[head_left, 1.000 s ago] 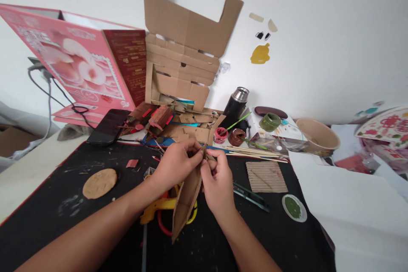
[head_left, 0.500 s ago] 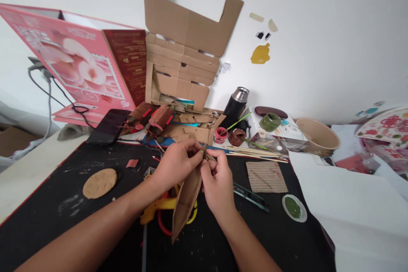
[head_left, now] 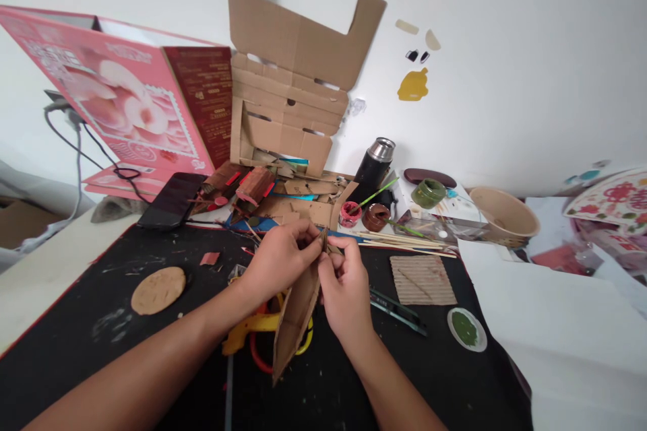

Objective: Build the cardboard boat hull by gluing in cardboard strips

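A long, narrow piece of folded cardboard [head_left: 294,323], pointed at its near end and shaped like a small boat hull, is held between both hands over the black mat. My left hand [head_left: 283,252] pinches its far tip from the left. From the right, my right hand [head_left: 346,283] grips the same end, thumb and fingers closed on the edge. The exact spot where the fingertips meet is partly hidden. Beneath the cardboard lie a yellow glue gun [head_left: 247,331] and scissors with red and yellow handles [head_left: 261,355], both partly covered.
Right of my hands lie a utility knife [head_left: 399,313], a corrugated cardboard square [head_left: 423,281] and a lid with green paint [head_left: 467,330]. A round tan disc [head_left: 158,290] sits left. Paint jars [head_left: 377,217], a thermos [head_left: 374,165] and a phone [head_left: 172,201] line the back.
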Available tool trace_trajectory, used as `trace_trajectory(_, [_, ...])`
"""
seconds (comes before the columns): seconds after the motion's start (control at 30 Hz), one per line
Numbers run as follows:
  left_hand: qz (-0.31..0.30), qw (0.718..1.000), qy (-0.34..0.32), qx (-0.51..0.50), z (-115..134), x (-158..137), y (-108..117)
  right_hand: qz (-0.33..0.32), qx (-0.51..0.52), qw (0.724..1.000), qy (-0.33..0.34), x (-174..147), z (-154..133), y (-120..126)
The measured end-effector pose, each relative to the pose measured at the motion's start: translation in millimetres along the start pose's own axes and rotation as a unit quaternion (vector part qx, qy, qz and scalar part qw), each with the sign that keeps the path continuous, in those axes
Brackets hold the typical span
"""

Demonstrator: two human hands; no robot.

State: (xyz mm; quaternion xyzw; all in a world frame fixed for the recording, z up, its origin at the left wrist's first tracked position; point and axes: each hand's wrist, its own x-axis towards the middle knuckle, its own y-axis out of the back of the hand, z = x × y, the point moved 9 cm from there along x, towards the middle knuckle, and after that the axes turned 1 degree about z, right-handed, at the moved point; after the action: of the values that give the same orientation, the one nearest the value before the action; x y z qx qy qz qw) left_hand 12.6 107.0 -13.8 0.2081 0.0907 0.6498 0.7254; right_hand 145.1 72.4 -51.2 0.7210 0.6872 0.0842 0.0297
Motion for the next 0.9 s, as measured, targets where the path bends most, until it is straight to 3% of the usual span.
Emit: trace_trajectory(0.9, [0.0, 1.0, 0.006, -0.003, -3.9, 0.8, -1.7, 0.004, -0.013, 1.0, -0.004, 0.6, 0.9, -0.1])
